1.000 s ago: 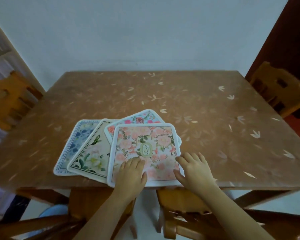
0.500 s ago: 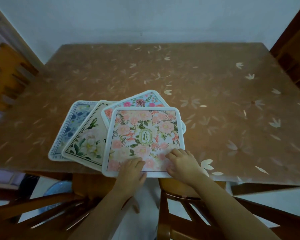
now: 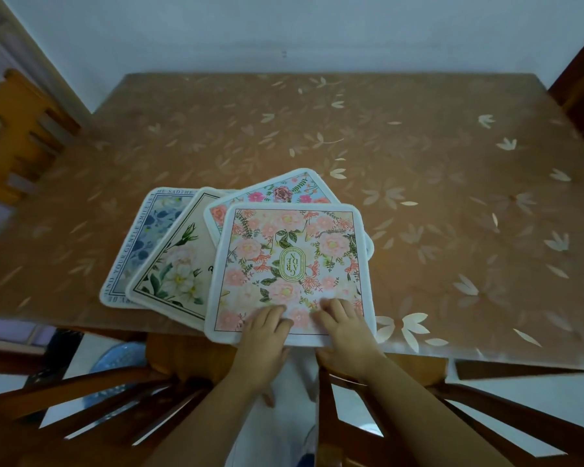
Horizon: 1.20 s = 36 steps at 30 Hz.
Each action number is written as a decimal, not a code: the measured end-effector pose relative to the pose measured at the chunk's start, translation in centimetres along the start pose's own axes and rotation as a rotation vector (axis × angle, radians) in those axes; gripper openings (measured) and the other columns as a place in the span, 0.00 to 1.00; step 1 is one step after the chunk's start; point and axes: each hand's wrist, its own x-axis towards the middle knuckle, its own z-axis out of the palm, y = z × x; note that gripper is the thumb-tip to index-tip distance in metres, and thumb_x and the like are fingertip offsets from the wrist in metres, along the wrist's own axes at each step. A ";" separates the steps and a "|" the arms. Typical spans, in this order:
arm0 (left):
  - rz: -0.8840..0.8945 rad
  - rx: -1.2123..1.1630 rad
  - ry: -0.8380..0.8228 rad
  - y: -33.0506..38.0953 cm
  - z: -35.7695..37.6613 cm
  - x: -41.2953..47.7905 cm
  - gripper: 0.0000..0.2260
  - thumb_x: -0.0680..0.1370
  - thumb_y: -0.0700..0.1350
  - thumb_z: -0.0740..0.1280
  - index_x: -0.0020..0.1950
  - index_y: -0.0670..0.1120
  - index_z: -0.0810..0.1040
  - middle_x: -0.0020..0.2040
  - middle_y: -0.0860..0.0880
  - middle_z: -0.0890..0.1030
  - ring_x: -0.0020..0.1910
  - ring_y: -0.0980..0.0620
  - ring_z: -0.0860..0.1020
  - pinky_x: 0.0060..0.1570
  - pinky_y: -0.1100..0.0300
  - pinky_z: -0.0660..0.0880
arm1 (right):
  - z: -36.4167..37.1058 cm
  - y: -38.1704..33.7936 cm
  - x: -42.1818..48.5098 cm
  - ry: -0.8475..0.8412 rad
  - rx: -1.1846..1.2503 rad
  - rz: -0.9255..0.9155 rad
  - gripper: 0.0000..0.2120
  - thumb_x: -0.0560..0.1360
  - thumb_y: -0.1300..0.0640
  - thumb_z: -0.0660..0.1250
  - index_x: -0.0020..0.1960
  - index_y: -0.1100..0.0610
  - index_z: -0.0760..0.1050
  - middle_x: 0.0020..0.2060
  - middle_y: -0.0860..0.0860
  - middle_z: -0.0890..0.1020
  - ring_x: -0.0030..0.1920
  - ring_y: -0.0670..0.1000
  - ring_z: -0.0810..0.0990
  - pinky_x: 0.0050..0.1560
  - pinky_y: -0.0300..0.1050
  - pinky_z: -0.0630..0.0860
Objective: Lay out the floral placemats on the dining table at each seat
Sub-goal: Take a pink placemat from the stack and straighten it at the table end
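My left hand (image 3: 265, 335) and right hand (image 3: 344, 326) lie flat-fingered, pressing the near edge of the pink placemat (image 3: 290, 264), gripping nothing. It tops three other placemats (image 3: 169, 267) fanned at the near edge of the table (image 3: 418, 197); no seat has one yet.

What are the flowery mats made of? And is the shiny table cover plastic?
The top pink mat looks like soft printed fabric: matte, with a thick fuzzy white border, perhaps felt or absorbent cloth. The table cover is probably smooth plastic or vinyl: it has a soft sheen and a translucent-looking near edge.
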 end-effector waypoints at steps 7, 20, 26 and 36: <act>-0.024 -0.067 0.021 -0.2 0.1 -0.1 0.19 0.74 0.47 0.64 0.64 0.47 0.71 0.69 0.49 0.66 0.70 0.51 0.58 0.70 0.52 0.53 | -0.4 0.4 -0.1 0.029 0.082 0.003 0.25 0.67 0.50 0.69 0.62 0.54 0.69 0.61 0.54 0.70 0.63 0.56 0.64 0.63 0.51 0.64; -0.028 -0.283 0.139 -0.2 -2.2 -0.2 0.09 0.74 0.39 0.64 0.52 0.44 0.78 0.51 0.49 0.78 0.51 0.53 0.73 0.48 0.64 0.69 | -4.1 -0.6 1.0 0.092 0.354 0.026 0.06 0.68 0.58 0.70 0.44 0.59 0.78 0.42 0.53 0.80 0.43 0.53 0.77 0.42 0.44 0.74; -0.117 -0.337 0.216 0.1 -4.7 0.3 0.07 0.75 0.39 0.64 0.51 0.45 0.78 0.48 0.51 0.76 0.46 0.55 0.73 0.41 0.64 0.71 | -7.1 -1.7 1.6 0.106 0.209 0.039 0.05 0.73 0.56 0.66 0.45 0.57 0.78 0.45 0.51 0.80 0.44 0.51 0.77 0.44 0.44 0.74; 0.012 -0.298 0.377 0.8 -13.1 1.9 0.08 0.76 0.39 0.61 0.54 0.45 0.76 0.51 0.50 0.76 0.51 0.50 0.72 0.48 0.58 0.68 | -14.0 -4.8 1.0 0.264 0.083 0.109 0.05 0.71 0.61 0.63 0.46 0.57 0.76 0.46 0.52 0.79 0.43 0.52 0.76 0.36 0.41 0.69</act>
